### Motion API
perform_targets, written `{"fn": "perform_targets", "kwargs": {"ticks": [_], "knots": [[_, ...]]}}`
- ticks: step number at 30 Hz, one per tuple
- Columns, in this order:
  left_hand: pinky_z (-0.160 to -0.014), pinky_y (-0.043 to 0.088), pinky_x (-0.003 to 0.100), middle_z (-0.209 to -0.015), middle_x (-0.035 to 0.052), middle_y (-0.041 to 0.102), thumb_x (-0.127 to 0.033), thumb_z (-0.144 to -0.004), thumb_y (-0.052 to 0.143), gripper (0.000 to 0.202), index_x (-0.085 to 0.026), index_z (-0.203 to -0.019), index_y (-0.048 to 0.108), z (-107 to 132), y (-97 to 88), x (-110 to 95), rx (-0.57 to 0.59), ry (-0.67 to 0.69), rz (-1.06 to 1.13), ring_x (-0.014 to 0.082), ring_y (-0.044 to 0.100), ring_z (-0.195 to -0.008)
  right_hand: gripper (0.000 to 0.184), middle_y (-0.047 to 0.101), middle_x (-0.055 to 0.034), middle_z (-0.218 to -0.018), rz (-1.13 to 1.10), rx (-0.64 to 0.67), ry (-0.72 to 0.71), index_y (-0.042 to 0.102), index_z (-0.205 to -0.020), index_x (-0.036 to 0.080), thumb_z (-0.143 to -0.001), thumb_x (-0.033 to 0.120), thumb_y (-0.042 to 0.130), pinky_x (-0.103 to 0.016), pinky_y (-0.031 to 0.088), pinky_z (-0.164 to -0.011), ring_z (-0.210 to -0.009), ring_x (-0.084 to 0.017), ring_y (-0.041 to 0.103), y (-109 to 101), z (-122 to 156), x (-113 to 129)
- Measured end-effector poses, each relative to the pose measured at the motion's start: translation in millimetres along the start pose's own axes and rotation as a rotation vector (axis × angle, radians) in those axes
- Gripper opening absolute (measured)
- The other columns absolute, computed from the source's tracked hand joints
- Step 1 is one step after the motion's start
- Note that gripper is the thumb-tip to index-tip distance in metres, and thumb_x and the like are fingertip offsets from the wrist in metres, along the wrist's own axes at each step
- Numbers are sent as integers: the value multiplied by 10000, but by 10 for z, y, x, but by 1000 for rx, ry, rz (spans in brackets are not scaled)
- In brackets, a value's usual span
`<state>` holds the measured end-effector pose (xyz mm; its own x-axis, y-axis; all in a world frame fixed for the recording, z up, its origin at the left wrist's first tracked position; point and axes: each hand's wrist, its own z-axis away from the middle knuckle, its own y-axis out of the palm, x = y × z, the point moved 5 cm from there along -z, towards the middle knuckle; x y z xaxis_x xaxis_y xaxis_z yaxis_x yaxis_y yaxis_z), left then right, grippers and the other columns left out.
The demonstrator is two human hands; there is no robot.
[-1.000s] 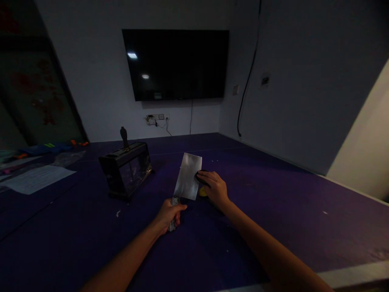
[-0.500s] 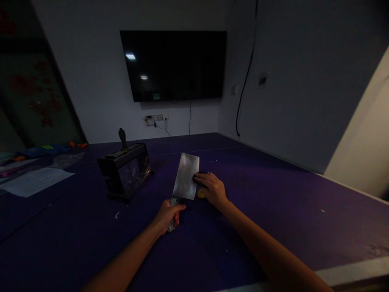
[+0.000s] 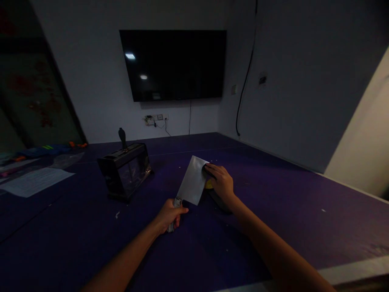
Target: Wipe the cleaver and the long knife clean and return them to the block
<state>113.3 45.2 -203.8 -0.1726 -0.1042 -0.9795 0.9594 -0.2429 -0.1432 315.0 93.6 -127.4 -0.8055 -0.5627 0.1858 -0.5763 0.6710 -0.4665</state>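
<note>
My left hand point(image 3: 172, 215) is closed around the grey handle point(image 3: 177, 202) of a cleaver. The cleaver's broad steel blade point(image 3: 193, 181) points up and away, tilted to the right. My right hand point(image 3: 222, 181) is closed over a black tool with a yellow part point(image 3: 209, 184), shaped like a handheld knife sharpener. Its dark front end, under my fingertips, meets the blade's right edge near the far corner. Fingers and wrist hide much of this tool. To the left, a black knife block with clear sides point(image 3: 126, 172) stands upright, a dark handle point(image 3: 122, 137) rising from its top.
Everything stands on a purple surface point(image 3: 267, 194) with small white scraps. White paper point(image 3: 36, 181), clear plastic and a blue item point(image 3: 50, 150) lie at the far left. A black television point(image 3: 176, 67) hangs on the wall, and a dark cable point(image 3: 245, 77) runs down the right wall.
The cleaver blade has tilted further to the right. My right hand has shifted right and slightly up with the tool, showing more of its dark body. The left hand has barely moved.
</note>
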Motion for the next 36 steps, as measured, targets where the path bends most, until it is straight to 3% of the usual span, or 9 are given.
{"fn": "perform_targets", "kwargs": {"ticks": [6,15,20,29,36], "knots": [[-343,277,166,-328,-74,407,-309,-650,613,232,-179,-620,423,-6,-2,26,10,-10,-30,63,360,-270,494,569,15,-1221,117,65,8,589,-1144,211,-719,22,426,-341,463,-872,-1015,-209,515,-13,-39,3],[-319,266,173,-314,-79,384,-299,-642,592,222,-185,-590,409,2,-38,26,-47,-40,20,68,343,-260,567,472,4,-1330,185,226,-122,490,-1265,174,-717,41,428,-353,454,-883,-1051,-231,460,105,-42,161],[-314,249,185,-320,-83,375,-290,-629,582,204,-190,-580,412,12,-38,9,-89,-30,83,71,334,-256,614,466,22,-1333,160,325,-189,503,-1257,202,-681,2,424,-334,461,-859,-994,-210,482,188,0,249],[-322,233,193,-296,-38,373,-295,-642,546,301,-180,-418,380,-25,-73,38,-143,-37,85,60,318,-250,614,481,38,-1318,98,392,-333,525,-1239,219,-690,-20,387,-320,469,-827,-967,-201,490,253,89,474],[-316,241,198,-302,-42,379,-316,-625,570,297,-178,-425,400,-40,-83,64,-170,-43,102,69,331,-251,512,508,15,-1296,42,442,-428,557,-1200,201,-744,22,408,-310,472,-762,-944,-198,494,261,170,682]]}}
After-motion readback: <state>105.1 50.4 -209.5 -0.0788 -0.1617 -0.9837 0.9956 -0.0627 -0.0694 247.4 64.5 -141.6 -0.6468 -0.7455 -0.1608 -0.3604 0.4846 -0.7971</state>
